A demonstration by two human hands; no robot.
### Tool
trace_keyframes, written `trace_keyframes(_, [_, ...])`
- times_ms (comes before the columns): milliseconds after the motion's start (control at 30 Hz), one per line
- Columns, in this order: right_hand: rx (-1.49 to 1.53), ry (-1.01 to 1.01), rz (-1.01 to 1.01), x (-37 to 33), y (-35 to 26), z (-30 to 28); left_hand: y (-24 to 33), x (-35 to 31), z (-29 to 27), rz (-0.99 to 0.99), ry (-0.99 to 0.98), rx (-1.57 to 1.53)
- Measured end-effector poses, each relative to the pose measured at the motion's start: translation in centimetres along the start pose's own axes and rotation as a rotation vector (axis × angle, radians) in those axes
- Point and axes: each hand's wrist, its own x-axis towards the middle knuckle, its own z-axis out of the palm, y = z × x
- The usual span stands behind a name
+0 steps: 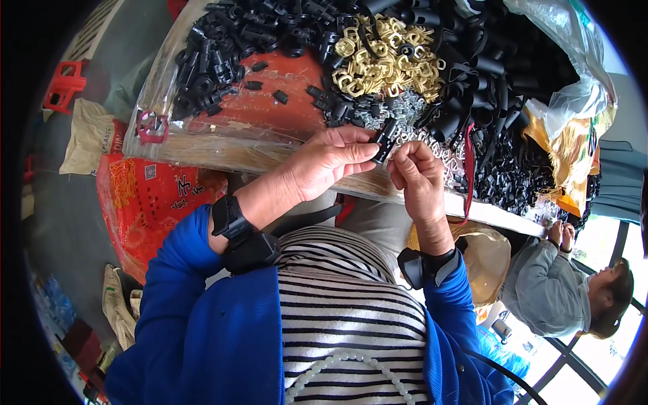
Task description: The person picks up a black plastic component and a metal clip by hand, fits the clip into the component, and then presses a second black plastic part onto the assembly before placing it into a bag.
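Pinching a small black part (385, 140) between thumb and fingertips, the left hand (327, 162) sits at the middle of my view, over the near edge of the table (263, 150). Its forearm slants in from the near left, palm turned to the right, the fingers fairly straight and the thumb laid along the near side; the grip is closed on the part, which tilts to the far right.

The right hand (420, 177) stands just beside it. That forearm rises almost straight from the near right, fingers curled in and thumb bent against the forefinger — I can't tell whether anything is caught between them.

Beyond the hands I see a pile of gold-coloured rings (388, 57), with black fittings (209, 67) to the far left. A red strap (469, 169) hangs over the edge to the right — and farther right, a person in a grey jacket (550, 290) sits by the table.
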Motion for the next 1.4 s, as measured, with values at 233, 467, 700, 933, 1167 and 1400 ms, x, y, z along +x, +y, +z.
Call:
trace_keyframes(233, [0.019, -0.013, -0.017, -0.4, 0.4, -1.9, -1.0, 0.9, 0.9, 0.001, 0.001, 0.03])
trace_keyframes(467, [0.046, 0.001, -0.013, -1.5, 0.8, -4.3, -2.3, 2.3, 2.6, -0.039, -0.011, 0.116])
trace_keyframes(700, [0.096, -0.015, -0.059, -2.4, 1.1, -7.3, -3.7, 4.0, 5.3, -0.105, 0.038, 0.153])
trace_keyframes(933, [0.132, -0.009, -0.062, -2.5, 1.3, -9.0, -4.7, 5.2, 5.1, -0.112, -0.013, 0.145])
trace_keyframes(1167, [0.124, -0.028, -0.044, -2.4, 1.3, -9.1, -4.7, 5.7, 5.6, -0.109, 0.033, 0.111])
trace_keyframes(1400, [0.02, -0.028, -0.042, -2.3, 1.2, -8.5, -4.3, 5.1, 5.1, -0.084, 0.024, 0.072])
